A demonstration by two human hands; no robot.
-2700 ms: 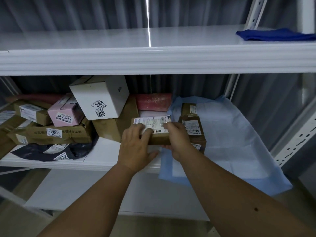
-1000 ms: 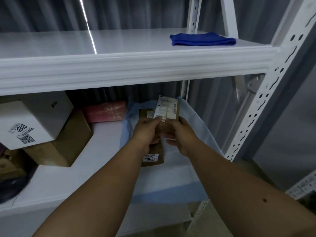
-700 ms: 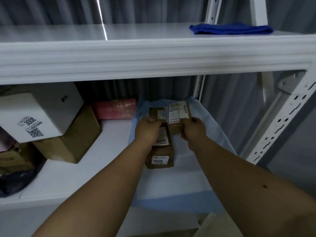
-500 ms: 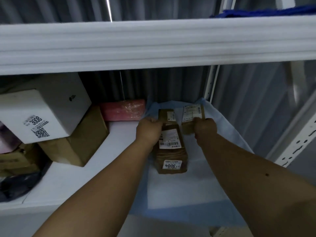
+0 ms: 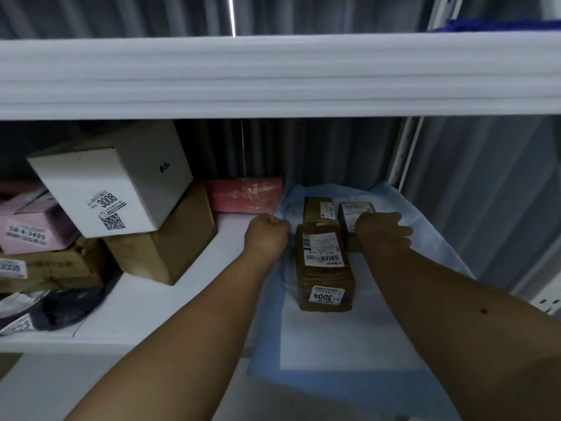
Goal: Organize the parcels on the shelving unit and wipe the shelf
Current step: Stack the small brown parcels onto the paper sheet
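Observation:
A light-blue mat (image 5: 349, 344) covers the right part of the white shelf (image 5: 170, 299). On the mat lies a long brown parcel labelled 3004 (image 5: 324, 268), with a second brown parcel (image 5: 318, 209) behind it. A small labelled brown parcel (image 5: 355, 212) stands just right of them. My right hand (image 5: 382, 233) rests against its near side, fingers loosely spread to the right. My left hand (image 5: 267, 235) is curled into a fist beside the left of the 3004 parcel, at the mat's edge, with nothing seen in it.
At left, a white box labelled 3008 (image 5: 115, 183) leans on a brown box (image 5: 170, 241), beside a pink box (image 5: 30, 226) and a black bag (image 5: 60, 308). A pink wrapped parcel (image 5: 246, 194) lies at the back. The upper shelf edge (image 5: 273, 74) hangs overhead with a blue cloth (image 5: 501, 24) on top.
Both hands carried the small labelled parcel from the left pile to the mat and set it right of the two brown parcels. My left hand came off it and curled.

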